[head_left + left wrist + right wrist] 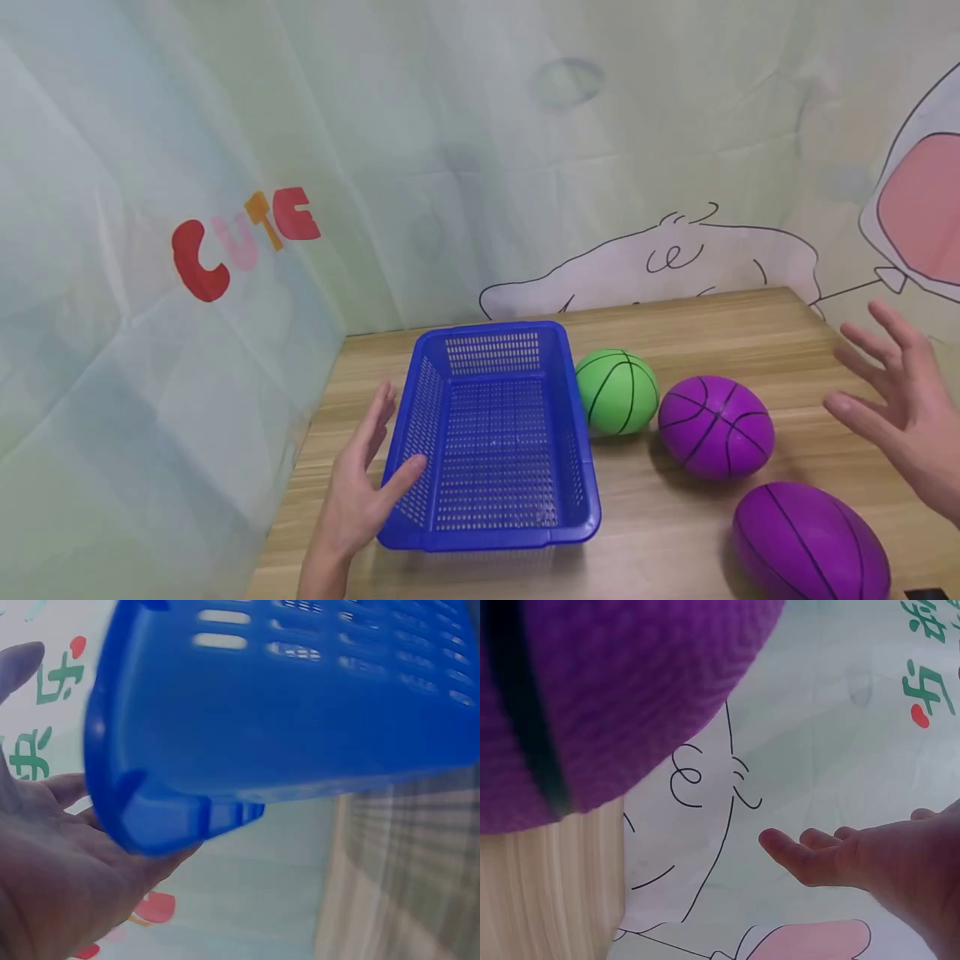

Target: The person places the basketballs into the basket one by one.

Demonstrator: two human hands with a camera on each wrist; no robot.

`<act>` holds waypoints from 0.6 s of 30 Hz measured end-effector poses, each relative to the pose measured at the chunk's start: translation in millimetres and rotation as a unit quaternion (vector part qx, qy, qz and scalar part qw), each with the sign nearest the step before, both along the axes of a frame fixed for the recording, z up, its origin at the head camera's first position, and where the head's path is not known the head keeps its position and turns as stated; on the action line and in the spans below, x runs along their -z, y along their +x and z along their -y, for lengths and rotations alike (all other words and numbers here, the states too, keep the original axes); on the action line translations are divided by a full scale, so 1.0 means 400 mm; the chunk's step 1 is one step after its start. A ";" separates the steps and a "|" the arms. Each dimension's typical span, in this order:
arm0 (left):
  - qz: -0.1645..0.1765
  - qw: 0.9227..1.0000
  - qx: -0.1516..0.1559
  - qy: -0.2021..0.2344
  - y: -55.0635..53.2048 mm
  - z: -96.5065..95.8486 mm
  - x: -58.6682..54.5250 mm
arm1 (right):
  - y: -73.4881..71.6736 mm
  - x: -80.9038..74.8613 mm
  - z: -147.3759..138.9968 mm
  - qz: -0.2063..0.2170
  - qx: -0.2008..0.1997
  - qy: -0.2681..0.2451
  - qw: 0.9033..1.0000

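Purple ball [810, 542], blue basket [491, 540] on wood-grain table [645, 517]; printed cloth [405, 167] behind.

Left hand [356, 500]: bare; slender fingers [373, 419], rounded thumb tip [411, 468]; wrist [333, 554] uncovered. Right hand [903, 408]: bare, matching build; tapered fingers with rounded tips; visible wrist section likewise uncovered, to the frame edge.

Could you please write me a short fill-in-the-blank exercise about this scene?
The hand nearest the blue plastic basket is the person's ____ one.
In the head view, the green basketball lies to the ____ of the basket.
Altogether, ____ purple balls rest on the wooden tabletop.
In the head view, the multicoloured letters spell ____.
Missing words: left; right; two; CUTE.
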State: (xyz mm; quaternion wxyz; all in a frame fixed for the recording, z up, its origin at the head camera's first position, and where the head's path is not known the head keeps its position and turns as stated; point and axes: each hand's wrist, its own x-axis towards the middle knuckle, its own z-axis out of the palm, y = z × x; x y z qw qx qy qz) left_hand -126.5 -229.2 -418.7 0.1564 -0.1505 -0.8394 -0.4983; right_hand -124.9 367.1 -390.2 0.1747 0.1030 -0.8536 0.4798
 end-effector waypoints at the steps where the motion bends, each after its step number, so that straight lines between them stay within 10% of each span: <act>1: 0.008 1.000 -0.006 -0.004 0.000 0.002 0.004 | 0.003 0.005 -0.002 0.001 0.000 -0.001 1.000; 18: 0.085 0.996 -0.030 -0.028 -0.007 0.016 0.052 | 0.059 0.105 -0.011 0.014 -0.014 0.002 1.000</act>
